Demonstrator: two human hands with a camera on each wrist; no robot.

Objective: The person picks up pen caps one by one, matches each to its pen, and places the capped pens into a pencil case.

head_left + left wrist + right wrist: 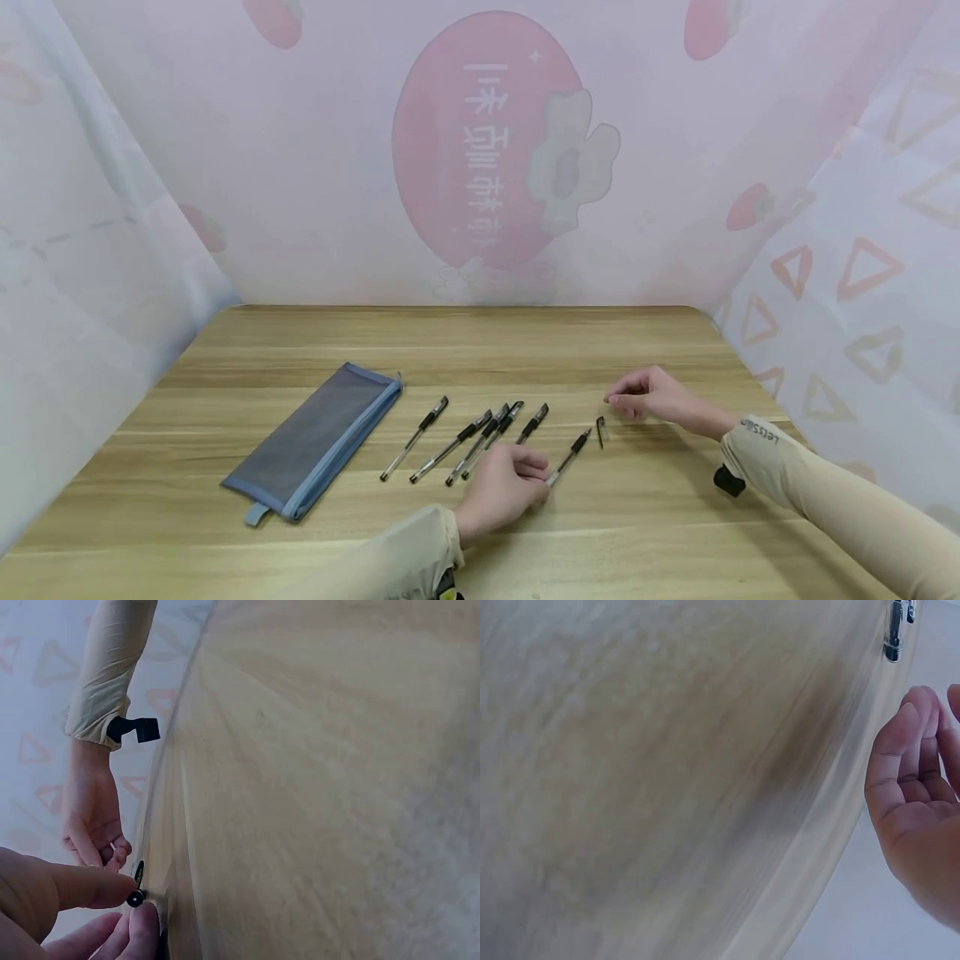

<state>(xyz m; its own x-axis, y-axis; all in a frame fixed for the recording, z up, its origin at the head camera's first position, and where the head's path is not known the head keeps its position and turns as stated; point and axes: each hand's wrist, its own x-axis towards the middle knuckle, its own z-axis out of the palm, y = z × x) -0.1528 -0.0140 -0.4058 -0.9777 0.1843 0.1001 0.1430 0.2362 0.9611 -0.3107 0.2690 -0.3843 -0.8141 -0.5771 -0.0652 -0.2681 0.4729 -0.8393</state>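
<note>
My left hand (504, 490) pinches the rear end of an uncapped gel pen (577, 446) between thumb and fingers. Its black grip and tip point away to the right. The pen's round black end (135, 898) shows between the fingertips in the left wrist view. A loose pen cap (601, 432) is on the table just right of the pen tip. Beyond that cap, my right hand (663, 402) hovers with loosely bent fingers and holds nothing. Several capped gel pens (450, 448) lie slanted beside the left hand, which partly hides some of them.
A blue-grey mesh pencil case (311, 437) lies at the left of the wooden table (585, 558), its zip edge facing the pens. Printed cloth (322, 167) hangs behind the table and along both sides.
</note>
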